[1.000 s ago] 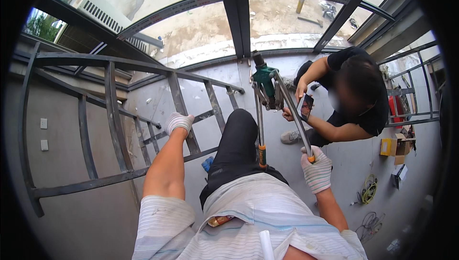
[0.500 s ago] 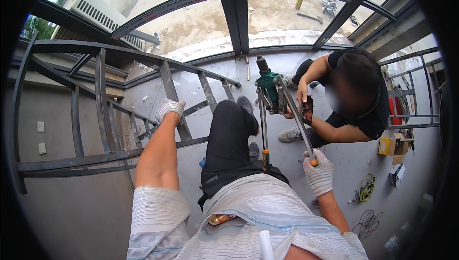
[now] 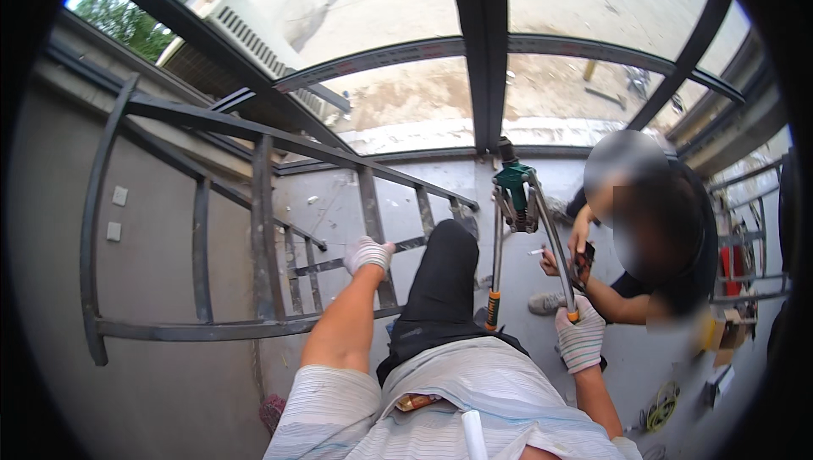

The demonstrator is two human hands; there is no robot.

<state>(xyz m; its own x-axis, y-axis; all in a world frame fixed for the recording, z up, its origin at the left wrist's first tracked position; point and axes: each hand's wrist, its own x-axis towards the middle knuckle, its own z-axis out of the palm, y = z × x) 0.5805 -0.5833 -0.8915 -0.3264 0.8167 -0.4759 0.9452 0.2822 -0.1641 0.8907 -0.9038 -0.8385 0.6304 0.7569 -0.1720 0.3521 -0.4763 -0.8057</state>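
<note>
My left hand [image 3: 369, 255], in a white knit glove with coloured stripes, is closed around one crosspiece of a dark grey metal ladder [image 3: 264, 231], which stands spread to my left. My right hand [image 3: 582, 335], in a matching striped glove, grips the orange-ended end of one long handle of a green-bodied hand tool with two silver metal arms [image 3: 515, 179]. The tool is in front of me, slightly right of centre, its dark nose pointing away from me toward the window. Its other handle, with an orange and black grip [image 3: 493, 309], ends close to my waist; I cannot tell whether it touches me. The two handles stand spread apart.

Beyond the tool rises a dark-framed glass window [image 3: 487, 54], with pale ground outside. To my right, another person in a black shirt [image 3: 694, 206] is crouched near the tool, holding a small dark object [image 3: 584, 262] and a thin white stick [image 3: 536, 252]. A coiled yellow-green cable [image 3: 663, 409] lies on the grey floor [image 3: 440, 179] at the lower right. Two white square wall plates [image 3: 113, 231] sit on the grey wall at my left.
</note>
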